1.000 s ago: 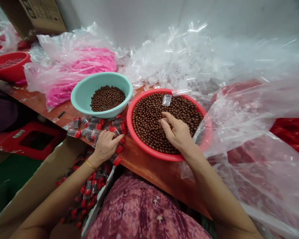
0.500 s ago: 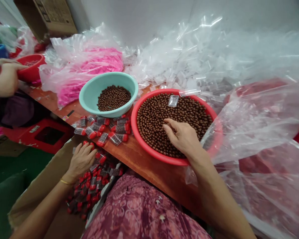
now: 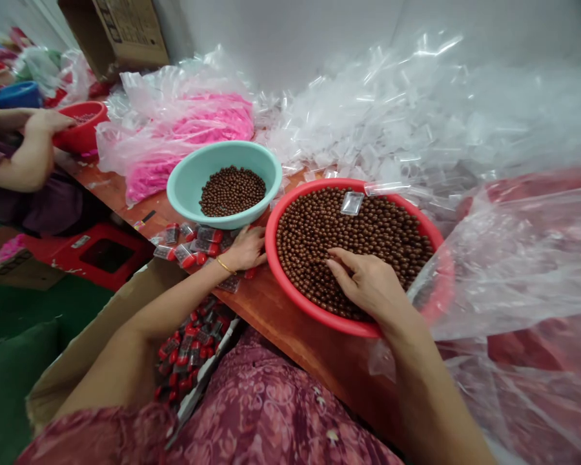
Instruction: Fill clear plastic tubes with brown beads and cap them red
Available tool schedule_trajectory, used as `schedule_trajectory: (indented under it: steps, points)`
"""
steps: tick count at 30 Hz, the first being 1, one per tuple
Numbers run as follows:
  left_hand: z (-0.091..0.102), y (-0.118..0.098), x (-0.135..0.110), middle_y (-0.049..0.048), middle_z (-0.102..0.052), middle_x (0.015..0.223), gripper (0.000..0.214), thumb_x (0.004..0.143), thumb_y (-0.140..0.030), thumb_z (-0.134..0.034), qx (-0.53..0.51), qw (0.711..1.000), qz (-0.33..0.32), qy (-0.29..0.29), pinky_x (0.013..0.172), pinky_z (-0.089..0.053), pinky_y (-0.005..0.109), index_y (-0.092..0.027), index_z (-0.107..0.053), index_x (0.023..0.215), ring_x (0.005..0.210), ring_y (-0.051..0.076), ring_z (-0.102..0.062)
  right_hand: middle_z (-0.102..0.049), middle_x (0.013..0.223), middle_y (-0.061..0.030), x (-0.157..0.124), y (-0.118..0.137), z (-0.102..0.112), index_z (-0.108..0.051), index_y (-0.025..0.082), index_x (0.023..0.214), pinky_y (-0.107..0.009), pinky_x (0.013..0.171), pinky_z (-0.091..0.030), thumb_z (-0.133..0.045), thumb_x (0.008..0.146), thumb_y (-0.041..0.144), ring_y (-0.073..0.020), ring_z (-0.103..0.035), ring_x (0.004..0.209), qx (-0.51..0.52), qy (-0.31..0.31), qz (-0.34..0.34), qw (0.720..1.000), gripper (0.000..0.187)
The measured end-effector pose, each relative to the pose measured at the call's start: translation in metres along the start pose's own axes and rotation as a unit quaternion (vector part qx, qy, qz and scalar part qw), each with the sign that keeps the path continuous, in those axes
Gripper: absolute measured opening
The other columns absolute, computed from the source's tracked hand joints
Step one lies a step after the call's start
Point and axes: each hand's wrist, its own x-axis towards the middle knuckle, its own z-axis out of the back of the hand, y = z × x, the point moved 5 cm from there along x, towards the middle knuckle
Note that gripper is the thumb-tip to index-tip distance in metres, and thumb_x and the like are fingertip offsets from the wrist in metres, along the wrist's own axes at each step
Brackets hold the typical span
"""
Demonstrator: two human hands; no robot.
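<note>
The right hand point(image 3: 370, 281) rests, fingers curled and thumb bent toward the forefinger, over glossy brown round beads point(image 3: 310, 239) filling a wide red plastic bowl point(image 3: 297, 300) near the front edge of the reddish-brown tabletop point(image 3: 290, 332); whether it grips any beads cannot be made out. A small clear rectangular plastic piece point(image 3: 352, 203) lies on those beads toward the bowl's far rim. The left hand point(image 3: 246, 250) reaches down between that bowl and an oval pale-turquoise plastic bowl point(image 3: 188, 187), which holds a smaller pile of brown beads; its fingertips are partly hidden, so its grasp is uncertain. Just beside it, along the front edge, lie small clear containers with red caps point(image 3: 184, 255), bearing no readable marking. More of them fill an uncovered brown cardboard carton point(image 3: 82, 345) below that edge. Toward the tabletop's back edge stands a brown cardboard box point(image 3: 138, 35) with dark printed characters too blurred to read. Beyond the front edge at left, a red plastic stool point(image 3: 65, 255) carries a pale rectangular sticker point(image 3: 80, 241), its print illegible, and another cardboard box point(image 3: 31, 278) shows dark, unreadable lettering.
</note>
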Motion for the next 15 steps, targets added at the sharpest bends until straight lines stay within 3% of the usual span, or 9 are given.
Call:
schedule_trajectory:
  steps: [3, 7, 12, 15]
  points:
    - [-0.001, 0.005, -0.023, 0.015, -0.061, 0.113, 0.038, 0.085, -0.044, -0.046, 0.034, 0.998, -0.007, 0.048, 0.095, -0.039, 0.045, -0.015, -0.064, 0.102, 0.106, 0.028, -0.055, -0.075, 0.08, -0.0051, -0.002, -0.002, 0.0, -0.069, 0.02, 0.096, -0.028, 0.058, -0.048, -0.044, 0.09, 0.033, -0.0197, -0.069, 0.065, 0.01, 0.008, -0.012, 1.0, 0.028]
    - [0.014, 0.011, -0.086, 0.0137, -0.061, 0.114, 0.032, 0.086, -0.041, -0.045, 0.049, 0.998, 0.014, 0.04, 0.092, -0.043, 0.041, -0.016, -0.064, 0.096, 0.108, 0.026, -0.055, -0.075, 0.084, -0.0046, -0.004, -0.003, -0.001, -0.069, 0.021, 0.096, -0.028, 0.058, -0.049, -0.045, 0.089, 0.033, -0.0191, -0.069, 0.066, 0.014, 0.008, -0.009, 1.0, 0.027]
    - [0.024, 0.006, -0.173, 0.0135, -0.064, 0.111, 0.03, 0.084, -0.04, -0.049, 0.102, 0.99, 0.084, -0.046, 0.092, -0.043, 0.042, -0.017, -0.063, 0.097, 0.108, 0.028, -0.056, -0.075, 0.082, -0.0041, -0.004, -0.005, -0.002, -0.069, 0.022, 0.097, -0.029, 0.058, -0.052, -0.046, 0.088, 0.033, -0.0202, -0.07, 0.066, 0.013, -0.01, 0.001, 1.0, 0.027]
    - [0.036, 0.018, -0.201, 0.0141, -0.063, 0.113, 0.03, 0.082, -0.037, -0.051, 0.121, 0.972, 0.153, -0.131, 0.093, -0.042, 0.043, -0.017, -0.062, 0.102, 0.108, 0.028, -0.057, -0.075, 0.081, -0.0045, -0.005, -0.007, -0.005, -0.07, 0.022, 0.097, -0.03, 0.056, -0.052, -0.046, 0.088, 0.033, -0.0208, -0.07, 0.064, 0.021, -0.005, 0.004, 1.0, 0.027]
